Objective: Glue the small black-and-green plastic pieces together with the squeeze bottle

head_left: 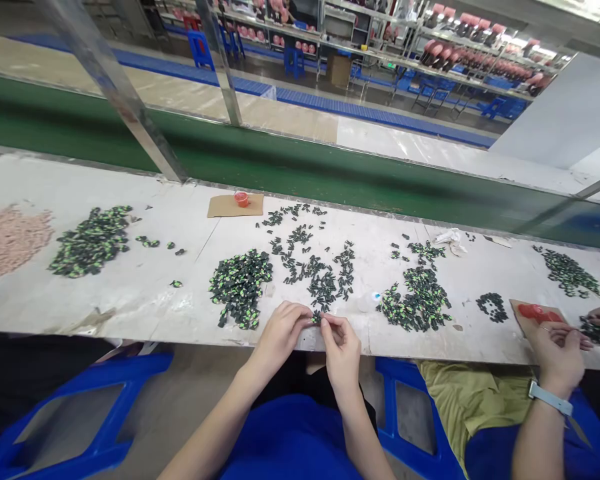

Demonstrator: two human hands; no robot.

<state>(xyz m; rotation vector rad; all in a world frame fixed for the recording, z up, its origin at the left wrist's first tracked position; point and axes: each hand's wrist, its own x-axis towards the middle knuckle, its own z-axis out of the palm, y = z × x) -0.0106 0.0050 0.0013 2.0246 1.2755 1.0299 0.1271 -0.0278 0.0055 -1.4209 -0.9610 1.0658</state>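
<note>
Piece (317, 319): small green-black part, just below loose pile (313, 270).
Left hand (280, 333): pinching piece.
Right hand (341, 347): pinching piece too; best kept low over the table edge (180, 330).

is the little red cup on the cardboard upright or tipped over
Upright: the red cup stands on the cardboard square with its open rim facing up. What it holds cannot be told.

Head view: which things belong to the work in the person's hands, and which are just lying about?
In use: left hand and right hand pinching a small green-black piece; scattered pieces just beyond.

Lying about: pink heap, red cup, crumpled paper, co-worker's hand.
</note>
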